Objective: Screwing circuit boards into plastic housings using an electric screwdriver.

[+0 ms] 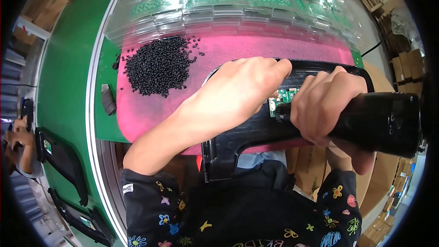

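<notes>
A black driver (382,122) is gripped in the right hand (320,103), its fingers wrapped about the front of the barrel, above a black panel (256,130) laid on a pink mat (208,57). Near the driver's tip, a small green board (291,94) is seated on the panel, partly covered by both hands. The left hand (258,80) is held curled over the board's ten o'clock side; its fingertips are mostly hidden, and whether anything is pinched there cannot be told.

The driver is pointed to nine o'clock, its long axis laid nearly along the three-to-nine line, with the thick end at three. The panel's long axis is likewise run from nine to three, and a leg is dropped toward six from its nine o'clock end; its three o'clock end is partly hidden.

The driver is judged rigid and fairly heavy, best held around the barrel, as is done here. The panel is likely light and stiff, its glossy face somewhat slippery; a hold is best taken at the rim or the leg. The board appears the most fragile of the three and should be handled by its edges.

Small black screws (157,66) are heaped at ten o'clock on the mat, and clear trays (228,16) of green boards are stacked at twelve.
</notes>
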Demonstrator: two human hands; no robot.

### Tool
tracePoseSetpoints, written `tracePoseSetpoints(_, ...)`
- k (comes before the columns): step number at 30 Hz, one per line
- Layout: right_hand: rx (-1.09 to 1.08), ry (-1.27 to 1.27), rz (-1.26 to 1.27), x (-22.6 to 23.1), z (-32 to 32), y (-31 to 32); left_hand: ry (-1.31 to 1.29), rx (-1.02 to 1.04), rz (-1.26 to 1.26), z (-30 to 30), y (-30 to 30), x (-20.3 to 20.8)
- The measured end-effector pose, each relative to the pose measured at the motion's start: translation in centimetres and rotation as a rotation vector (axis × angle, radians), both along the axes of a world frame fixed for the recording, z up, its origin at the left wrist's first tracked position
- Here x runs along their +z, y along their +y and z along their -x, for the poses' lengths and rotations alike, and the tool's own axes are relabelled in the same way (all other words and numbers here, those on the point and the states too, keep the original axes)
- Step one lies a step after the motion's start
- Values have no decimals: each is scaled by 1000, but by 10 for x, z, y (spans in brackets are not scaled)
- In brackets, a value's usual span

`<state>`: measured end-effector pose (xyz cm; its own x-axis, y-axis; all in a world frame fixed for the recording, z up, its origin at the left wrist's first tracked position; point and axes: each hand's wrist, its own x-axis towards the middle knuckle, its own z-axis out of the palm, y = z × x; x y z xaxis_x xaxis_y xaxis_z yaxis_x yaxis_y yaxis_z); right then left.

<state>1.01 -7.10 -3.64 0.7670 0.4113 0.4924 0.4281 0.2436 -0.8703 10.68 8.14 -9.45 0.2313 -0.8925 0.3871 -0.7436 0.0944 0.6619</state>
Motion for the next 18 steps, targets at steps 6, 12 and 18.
tracePoseSetpoints(6,-567,255,-25,6,34,27,-51,-88,-75,-5,1,0)
tracePoseSetpoints(12,-431,113,-49,2,39,15,-94,-215,-145,0,2,-2)
tracePoseSetpoints(18,-493,-285,-205,21,51,4,-15,-297,224,3,-9,4)
